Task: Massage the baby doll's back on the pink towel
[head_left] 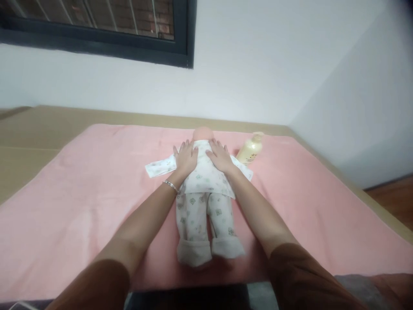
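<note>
A baby doll [203, 133] lies on a pink blanket, its head toward the wall and its legs toward me. It wears a white patterned top [206, 181] and matching trousers [193, 219] with turned-up cuffs. My left hand [186, 157] rests flat on the left side of the top near the shoulder, fingers spread. On the other shoulder lies my right hand [221, 156], also flat with its fingers apart. Both sleeves of the top stretch out sideways. A silver bracelet [170, 185] circles my left wrist.
The pink blanket [97, 193] covers most of a tan surface [64, 116]. Just right of the doll, a pale yellow pump bottle [250, 150] leans over beside a sleeve. A white wall [258, 86] with a dark-framed window [183, 34] stands behind.
</note>
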Action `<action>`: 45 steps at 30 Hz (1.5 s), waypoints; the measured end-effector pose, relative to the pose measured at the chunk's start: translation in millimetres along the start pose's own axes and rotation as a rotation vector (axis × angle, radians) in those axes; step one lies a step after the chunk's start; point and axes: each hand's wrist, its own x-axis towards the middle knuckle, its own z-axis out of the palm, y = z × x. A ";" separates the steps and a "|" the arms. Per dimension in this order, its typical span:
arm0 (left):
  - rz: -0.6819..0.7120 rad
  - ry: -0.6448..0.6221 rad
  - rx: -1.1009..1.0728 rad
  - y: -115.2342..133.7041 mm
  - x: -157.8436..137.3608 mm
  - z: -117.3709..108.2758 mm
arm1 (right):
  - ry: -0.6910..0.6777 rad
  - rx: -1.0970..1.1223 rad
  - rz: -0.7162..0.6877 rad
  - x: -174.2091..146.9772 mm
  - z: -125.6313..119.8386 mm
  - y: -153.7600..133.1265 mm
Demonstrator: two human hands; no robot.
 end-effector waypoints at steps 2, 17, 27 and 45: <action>-0.056 0.023 0.003 -0.7 0.8 1.2 | 0.018 -0.003 0.162 -2.1 -1.5 -8.2; -0.042 0.077 -0.038 -1.3 0.1 -1.1 | -0.152 -0.193 -0.306 -20.1 -1.9 -59.4; -0.069 0.057 0.043 1.0 -0.2 -2.3 | -0.010 -0.219 0.331 -24.8 -4.0 -61.9; -0.072 0.070 -0.002 1.8 0.2 -2.9 | -0.009 -0.186 0.119 -15.2 -0.3 -50.7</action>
